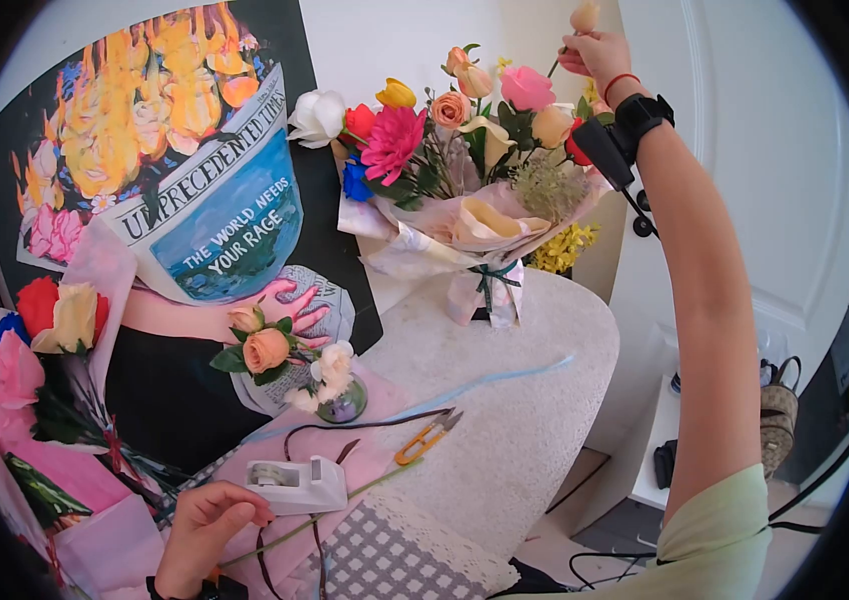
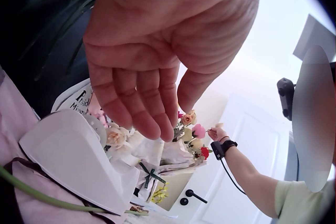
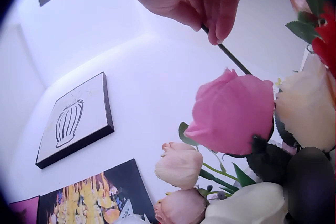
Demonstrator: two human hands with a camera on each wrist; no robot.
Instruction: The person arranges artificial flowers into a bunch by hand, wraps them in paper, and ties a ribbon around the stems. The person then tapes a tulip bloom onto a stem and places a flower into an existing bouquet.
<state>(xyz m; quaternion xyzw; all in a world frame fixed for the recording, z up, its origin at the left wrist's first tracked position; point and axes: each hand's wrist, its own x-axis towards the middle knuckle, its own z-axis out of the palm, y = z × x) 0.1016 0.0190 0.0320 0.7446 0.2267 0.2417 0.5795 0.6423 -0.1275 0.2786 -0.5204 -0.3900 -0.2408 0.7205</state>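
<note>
The right hand [image 1: 595,55] is raised above the wrapped bouquet [image 1: 485,225] and pinches the dark green stem of a pale peach flower [image 1: 585,16]. In the right wrist view the fingers hold that stem [image 3: 233,58] just above a pink rose [image 3: 233,111]; its lower end is hidden behind the rose. The left hand [image 1: 207,530] holds nothing, its fingers loosely bent beside the white tape dispenser [image 1: 320,487]. Seen in the left wrist view, the left hand [image 2: 168,40] hangs relaxed above the dispenser [image 2: 76,163].
Orange-handled snips [image 1: 427,437], a brown cord and a cut green stem lie on the table [image 1: 545,440]. A small glass vase [image 1: 345,402] with flowers stands near the painting [image 1: 215,200]. More flowers [image 1: 70,315] lie at the left; a white door [image 1: 745,200] is at the right.
</note>
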